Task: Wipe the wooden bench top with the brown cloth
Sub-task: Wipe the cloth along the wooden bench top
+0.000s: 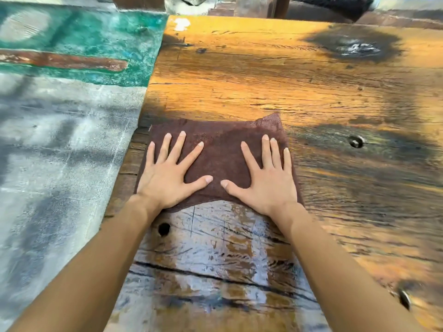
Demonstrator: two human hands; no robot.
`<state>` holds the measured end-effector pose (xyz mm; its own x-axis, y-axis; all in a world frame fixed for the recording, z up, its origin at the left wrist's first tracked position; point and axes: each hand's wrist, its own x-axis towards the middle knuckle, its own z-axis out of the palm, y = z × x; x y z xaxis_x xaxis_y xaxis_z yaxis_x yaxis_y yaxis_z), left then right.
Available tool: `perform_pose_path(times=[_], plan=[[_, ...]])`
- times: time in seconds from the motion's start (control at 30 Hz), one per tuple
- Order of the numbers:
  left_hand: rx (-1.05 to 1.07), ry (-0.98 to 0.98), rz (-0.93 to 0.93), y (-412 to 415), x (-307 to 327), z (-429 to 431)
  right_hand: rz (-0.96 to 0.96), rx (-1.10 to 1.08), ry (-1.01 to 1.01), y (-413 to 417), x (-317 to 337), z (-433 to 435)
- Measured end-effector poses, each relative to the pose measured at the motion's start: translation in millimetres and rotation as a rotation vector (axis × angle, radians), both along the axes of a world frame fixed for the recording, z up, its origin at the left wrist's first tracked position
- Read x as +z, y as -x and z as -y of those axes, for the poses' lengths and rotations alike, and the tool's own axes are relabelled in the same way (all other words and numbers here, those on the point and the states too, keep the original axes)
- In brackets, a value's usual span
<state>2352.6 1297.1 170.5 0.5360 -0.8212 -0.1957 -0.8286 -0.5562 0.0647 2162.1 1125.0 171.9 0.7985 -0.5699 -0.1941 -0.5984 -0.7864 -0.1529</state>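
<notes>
Brown cloth (223, 152) spread flat at left edge of wooden desk (263, 75), long axis crosswise, left hand (167, 174) and right hand (267, 179) pressing it, fingers straight, splayed

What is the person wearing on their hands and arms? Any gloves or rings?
Nothing at all! The left hand and the right hand have no gloves, rings or bracelets, and the nails are short and plain. The left arm and the right arm are bare as far as the picture shows: no sleeves and no watch.
</notes>
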Motion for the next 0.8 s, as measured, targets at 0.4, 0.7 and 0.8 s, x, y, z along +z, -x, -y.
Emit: perform_pose_path(times=[0.4, 0.7, 0.8], plan=[[0.020, -0.015, -0.013, 75, 1, -79, 0.005, 0.041, 0.015, 66, 0, -77], [0.001, -0.033, -0.007, 114, 6, -123, 0.033, 0.036, -0.006, 105, 4, -123], [0.000, -0.023, -0.005, 123, 6, -134, 0.058, 0.020, -0.009, 117, 5, -139]])
